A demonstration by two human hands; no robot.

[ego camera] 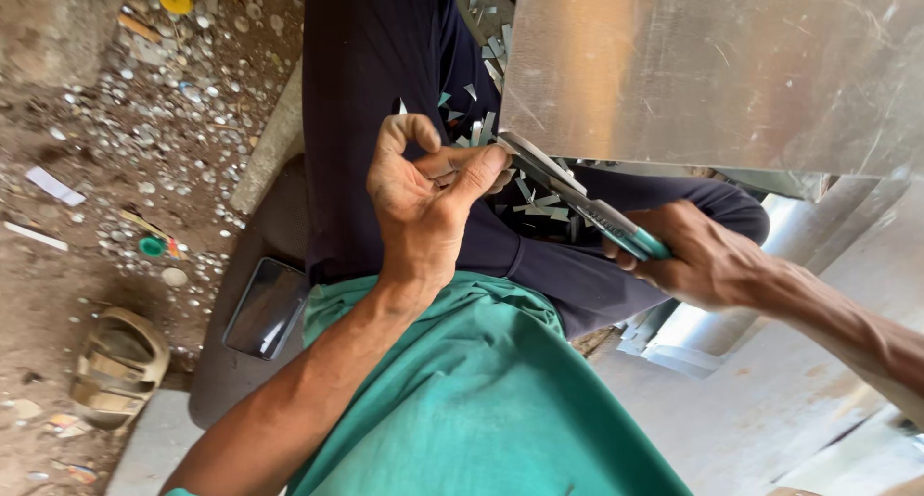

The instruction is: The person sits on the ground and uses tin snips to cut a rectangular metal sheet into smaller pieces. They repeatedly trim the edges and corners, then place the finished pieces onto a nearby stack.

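My right grip (703, 260) is clenched on the teal-handled snips (587, 203), blades at the metal sheet (712, 68) edge; my left grip (428, 193) pinches that edge, offcuts (534, 207) on my lap

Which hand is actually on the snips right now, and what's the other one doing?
The right hand grips the snips by their teal handles; the left hand only pinches the metal sheet edge beside the blades.

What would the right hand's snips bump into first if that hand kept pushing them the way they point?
The right hand points its snips up-left at the lower edge of the metal sheet. The blades seem to reach that edge already, beside the left hand thumb, though depth is hard to judge.
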